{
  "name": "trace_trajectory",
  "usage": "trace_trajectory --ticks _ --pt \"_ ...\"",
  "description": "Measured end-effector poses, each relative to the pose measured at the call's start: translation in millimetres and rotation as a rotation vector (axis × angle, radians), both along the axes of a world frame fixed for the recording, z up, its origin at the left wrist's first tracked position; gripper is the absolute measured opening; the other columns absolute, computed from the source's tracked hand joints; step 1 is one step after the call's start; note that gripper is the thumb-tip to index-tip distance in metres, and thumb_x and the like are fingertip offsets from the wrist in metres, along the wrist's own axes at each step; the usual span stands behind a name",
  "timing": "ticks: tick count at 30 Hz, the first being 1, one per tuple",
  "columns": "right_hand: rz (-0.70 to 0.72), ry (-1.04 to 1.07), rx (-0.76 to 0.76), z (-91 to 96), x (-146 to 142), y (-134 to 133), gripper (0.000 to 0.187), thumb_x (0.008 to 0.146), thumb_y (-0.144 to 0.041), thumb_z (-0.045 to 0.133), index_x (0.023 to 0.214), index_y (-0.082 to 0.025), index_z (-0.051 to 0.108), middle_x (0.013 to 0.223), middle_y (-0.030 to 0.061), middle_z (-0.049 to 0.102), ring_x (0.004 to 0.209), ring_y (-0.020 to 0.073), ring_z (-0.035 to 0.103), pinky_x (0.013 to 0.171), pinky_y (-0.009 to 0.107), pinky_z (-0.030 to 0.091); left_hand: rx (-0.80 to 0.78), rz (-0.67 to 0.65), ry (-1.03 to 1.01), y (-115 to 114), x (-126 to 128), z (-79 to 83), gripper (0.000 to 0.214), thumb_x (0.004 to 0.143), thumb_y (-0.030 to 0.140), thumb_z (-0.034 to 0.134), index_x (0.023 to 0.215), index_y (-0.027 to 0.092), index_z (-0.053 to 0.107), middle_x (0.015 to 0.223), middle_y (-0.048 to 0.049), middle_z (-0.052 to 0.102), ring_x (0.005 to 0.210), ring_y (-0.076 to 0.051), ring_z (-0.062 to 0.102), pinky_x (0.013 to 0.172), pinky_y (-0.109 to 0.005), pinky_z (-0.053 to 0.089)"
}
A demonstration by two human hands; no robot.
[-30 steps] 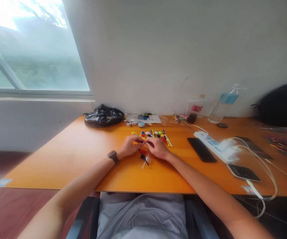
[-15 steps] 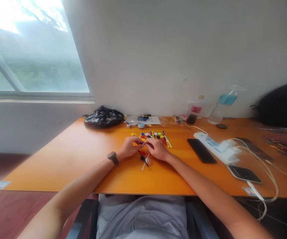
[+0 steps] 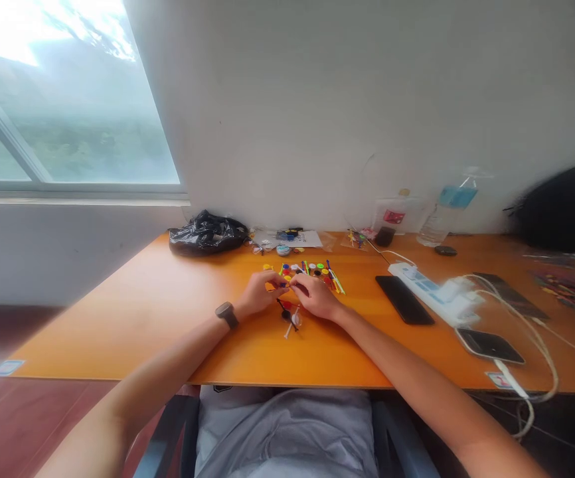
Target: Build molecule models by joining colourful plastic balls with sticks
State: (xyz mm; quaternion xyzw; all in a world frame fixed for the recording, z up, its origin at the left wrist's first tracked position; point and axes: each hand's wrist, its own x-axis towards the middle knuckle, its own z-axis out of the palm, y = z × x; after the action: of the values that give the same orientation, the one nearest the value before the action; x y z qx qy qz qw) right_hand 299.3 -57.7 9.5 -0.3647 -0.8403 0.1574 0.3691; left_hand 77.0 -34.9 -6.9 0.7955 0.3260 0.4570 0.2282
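My left hand (image 3: 259, 292) and my right hand (image 3: 316, 297) meet over the middle of the table, fingertips pinched close together. A small, thin dark piece seems to run between them, but it is too small to name. Just below the fingers lie a black round piece (image 3: 285, 315) and a white round piece (image 3: 295, 320) with thin sticks, and a bit of red beside them. Beyond the hands sit several coloured round caps, a green cap (image 3: 320, 266) among them, and thin plastic sticks (image 3: 336, 279). The hands partly cover these.
A black plastic bag (image 3: 208, 232) rests at the back left. To the right are a black phone (image 3: 404, 300), a white power strip (image 3: 424, 289) with cables, and a second phone (image 3: 489, 346) plugged in. A clear bottle (image 3: 434, 227) and a black bag (image 3: 564, 209) stand behind.
Both hands stay nearly in place, with only slight finger movement. The view has shifted very slightly.
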Motion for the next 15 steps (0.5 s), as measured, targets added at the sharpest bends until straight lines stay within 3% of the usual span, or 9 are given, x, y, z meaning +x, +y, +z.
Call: trace_trajectory --ticks 11,15 --pt "0.022 -0.009 -0.02 -2.3 0 2 0.014 0.1 -0.021 0.054 0.093 -0.022 0.066 0.087 0.0032 0.068 0.078 0.0181 0.058 0.071 0.029 0.04 0.045 -0.04 0.075 -3 -1 2.5 0.011 0.092 0.029 0.075 0.091 0.018 0.077 0.085 -0.0044 0.076 0.077 -0.016 0.067 0.075 -0.027 0.054" --pt "0.001 0.03 -0.041 -2.6 1 4 0.013 0.098 -0.02 0.054 0.09 -0.021 0.064 0.085 0.0022 0.066 0.075 0.0172 0.057 0.069 0.028 0.039 -0.013 -0.06 0.034 -7 -2 11.1 0.028 0.096 0.038 0.071 0.117 0.02 0.075 0.102 -0.0077 0.079 0.09 -0.02 0.072 0.082 -0.03 0.058"
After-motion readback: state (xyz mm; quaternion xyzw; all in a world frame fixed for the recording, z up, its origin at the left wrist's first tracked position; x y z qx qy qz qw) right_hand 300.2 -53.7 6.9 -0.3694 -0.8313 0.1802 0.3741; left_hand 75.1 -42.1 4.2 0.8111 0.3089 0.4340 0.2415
